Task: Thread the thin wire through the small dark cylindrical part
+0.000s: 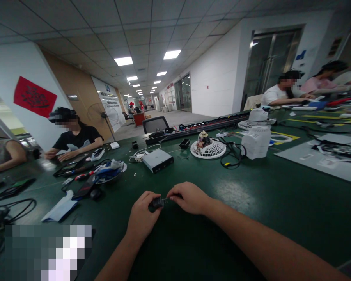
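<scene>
Front of silver drive (158,159), over green table (193,242), pinches sm. dark part (157,202) betw. closed thumb and fingers of L hand (144,214), holds thin metal pc. (165,199) at its end w/ R hand (190,198), fingertips shut.

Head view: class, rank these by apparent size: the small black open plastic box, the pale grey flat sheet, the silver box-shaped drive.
1. Pale grey flat sheet
2. Silver box-shaped drive
3. Small black open plastic box
</scene>
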Action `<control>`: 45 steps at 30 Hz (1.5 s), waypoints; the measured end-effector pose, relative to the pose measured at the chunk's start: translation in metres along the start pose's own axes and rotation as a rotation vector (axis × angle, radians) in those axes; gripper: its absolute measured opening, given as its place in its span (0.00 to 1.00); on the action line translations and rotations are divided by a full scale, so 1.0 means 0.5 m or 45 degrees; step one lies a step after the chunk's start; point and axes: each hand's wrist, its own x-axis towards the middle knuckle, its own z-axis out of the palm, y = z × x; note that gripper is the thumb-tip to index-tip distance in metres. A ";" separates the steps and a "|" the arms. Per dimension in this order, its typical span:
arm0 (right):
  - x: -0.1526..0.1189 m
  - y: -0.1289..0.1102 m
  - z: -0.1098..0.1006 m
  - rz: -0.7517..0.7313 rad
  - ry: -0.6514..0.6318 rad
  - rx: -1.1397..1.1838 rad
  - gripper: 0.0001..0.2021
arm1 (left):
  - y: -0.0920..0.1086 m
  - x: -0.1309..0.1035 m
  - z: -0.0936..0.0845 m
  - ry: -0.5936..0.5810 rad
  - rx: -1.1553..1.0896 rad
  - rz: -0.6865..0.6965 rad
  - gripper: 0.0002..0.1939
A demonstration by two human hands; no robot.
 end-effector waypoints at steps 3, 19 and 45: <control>0.001 0.003 0.004 0.067 -0.036 -0.040 0.12 | 0.001 0.002 0.000 -0.011 0.013 -0.017 0.12; 0.011 0.028 0.007 0.613 -0.001 -0.032 0.14 | -0.006 0.001 0.001 -0.026 0.026 -0.140 0.13; 0.010 -0.013 0.026 0.230 0.162 0.629 0.05 | 0.012 -0.007 -0.003 0.029 0.041 0.061 0.17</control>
